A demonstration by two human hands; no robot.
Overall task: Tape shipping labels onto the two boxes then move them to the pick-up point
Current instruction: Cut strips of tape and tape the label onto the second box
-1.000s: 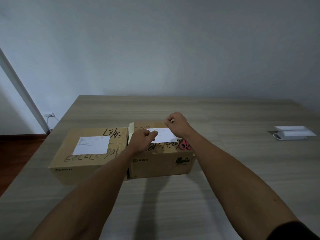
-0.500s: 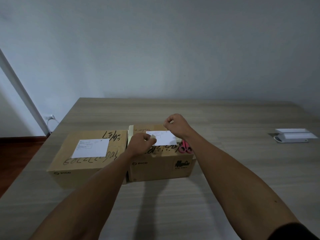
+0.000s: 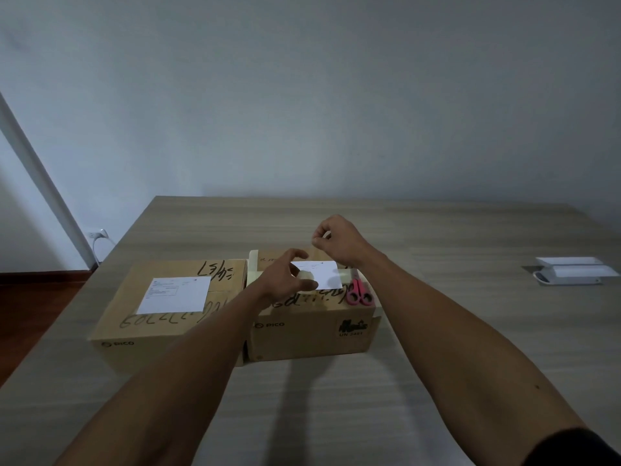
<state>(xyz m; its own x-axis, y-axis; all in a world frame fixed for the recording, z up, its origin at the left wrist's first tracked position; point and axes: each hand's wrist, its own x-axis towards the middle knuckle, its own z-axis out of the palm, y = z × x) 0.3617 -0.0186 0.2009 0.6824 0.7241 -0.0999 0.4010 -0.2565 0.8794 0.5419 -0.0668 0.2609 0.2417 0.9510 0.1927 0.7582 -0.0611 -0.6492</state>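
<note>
Two brown cardboard boxes stand side by side on the wooden table. A white shipping label lies on top of the left box. The right box carries a second white label. My left hand hovers over this label's left part and grips a pale roll of tape. My right hand is raised behind the label, with thumb and finger pinching what looks like the tape's free end. Pink scissors lie on the right box, right of the label.
A pale strip of tape runs along the right box's left top edge. A white flat device lies far right on the table. A wall socket with a plugged-in cable sits low at the left, beyond the table's edge.
My right hand has lifted up and away from the label, pulling back from the roll. My left hand's fingers have spread, so the roll shows over the label.
</note>
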